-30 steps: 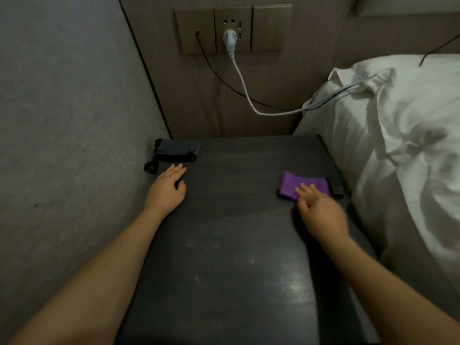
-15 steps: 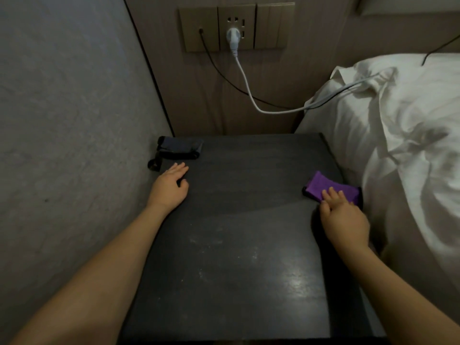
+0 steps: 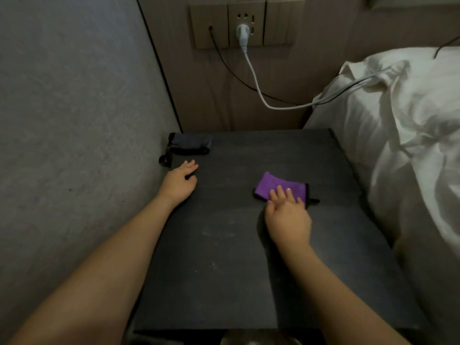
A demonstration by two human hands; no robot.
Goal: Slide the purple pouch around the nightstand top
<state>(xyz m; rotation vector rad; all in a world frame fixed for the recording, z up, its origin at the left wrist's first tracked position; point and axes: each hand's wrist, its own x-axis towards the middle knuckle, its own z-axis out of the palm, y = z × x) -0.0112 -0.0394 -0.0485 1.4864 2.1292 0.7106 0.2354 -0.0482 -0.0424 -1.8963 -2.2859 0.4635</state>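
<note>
head view: your right hand presses flat, fingers straight, on the purple cloth, which lies on the dark nightstand right of centre. your left hand rests relaxed and empty on the top, near a folded grey cloth in the back left corner. a white plug sits in the wall socket panel; no writing can be read.
</note>
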